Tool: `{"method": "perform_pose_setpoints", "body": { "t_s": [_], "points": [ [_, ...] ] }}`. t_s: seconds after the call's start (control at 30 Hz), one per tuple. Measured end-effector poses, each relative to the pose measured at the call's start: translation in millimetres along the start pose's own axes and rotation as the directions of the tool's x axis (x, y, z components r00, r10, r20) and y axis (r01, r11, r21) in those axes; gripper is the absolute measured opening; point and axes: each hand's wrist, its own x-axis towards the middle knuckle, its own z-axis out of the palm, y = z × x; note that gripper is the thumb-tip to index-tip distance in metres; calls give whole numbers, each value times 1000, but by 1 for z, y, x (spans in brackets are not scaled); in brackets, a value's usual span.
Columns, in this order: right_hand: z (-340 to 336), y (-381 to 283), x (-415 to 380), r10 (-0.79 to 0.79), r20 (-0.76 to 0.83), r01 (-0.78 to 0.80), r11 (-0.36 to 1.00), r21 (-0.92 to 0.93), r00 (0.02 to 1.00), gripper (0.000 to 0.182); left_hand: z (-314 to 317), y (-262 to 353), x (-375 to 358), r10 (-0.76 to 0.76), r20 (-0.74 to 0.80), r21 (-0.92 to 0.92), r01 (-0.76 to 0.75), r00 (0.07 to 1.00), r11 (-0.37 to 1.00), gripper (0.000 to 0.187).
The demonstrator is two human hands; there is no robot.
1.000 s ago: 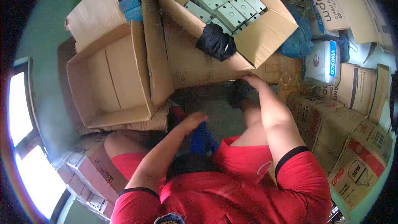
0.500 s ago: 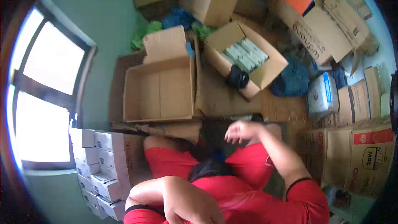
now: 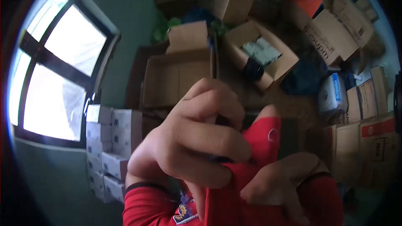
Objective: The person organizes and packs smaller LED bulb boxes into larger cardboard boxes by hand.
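My left hand is raised close to the camera, its fingers curled in at the front of the red shirt. The cloth is bunched and lifted between my two hands. On the right, my right hand is bent in against the same shirt, with its fingers closed on the fabric; its fingertips are partly hidden. A badge shows on the shirt below my left hand. Beyond the hands, an open cardboard box is partly covered by my left hand.
Another open carton holds several pale boxes, with a dark item on its edge. Small white boxes are stacked at left under the window. Large cartons stand at right, near a plastic-wrapped pack.
Both hands have come up and in to the shirt front, the left much nearer the camera. The shirt cloth is now lifted. The view has shifted and darkened.
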Motion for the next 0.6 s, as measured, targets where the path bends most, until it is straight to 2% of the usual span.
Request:
{"method": "perform_pose_setpoints", "body": {
  "t_s": [0.13,0.23,0.3,0.33,0.37,0.4,0.5,0.53,0.6],
  "points": [
    [5,-2,12,52,44,-50,998,-33,998,64,33,24,-41,47,-309,62,-30,950,998,18],
    [0,1,18,73,54,-74,997,14,996,67,62,33,-54,53,-560,70,-17,827,997,22],
    [-2,3,22,86,80,-87,996,18,993,69,79,37,-61,51,-671,67,-8,739,998,24],
    [-1,4,23,84,90,-85,996,15,992,70,81,38,-68,-4,-624,44,40,781,998,26],
    [-1,6,24,73,93,-74,997,15,993,71,74,43,-72,-23,-560,-14,18,828,1000,21],
    [-4,7,26,52,102,-55,998,19,993,72,70,44,-73,-18,-551,-17,11,834,1000,20],
    [-5,7,31,37,151,-37,999,-5,988,76,82,37,-64,25,-577,-50,-66,816,997,16],
    [-6,3,32,33,177,-30,999,-16,984,77,97,60,-57,-182,-644,-112,143,743,983,23],
    [-6,-3,35,14,191,-9,1000,-27,982,79,98,64,-61,-137,-649,-65,125,748,990,16]
  ]
}}
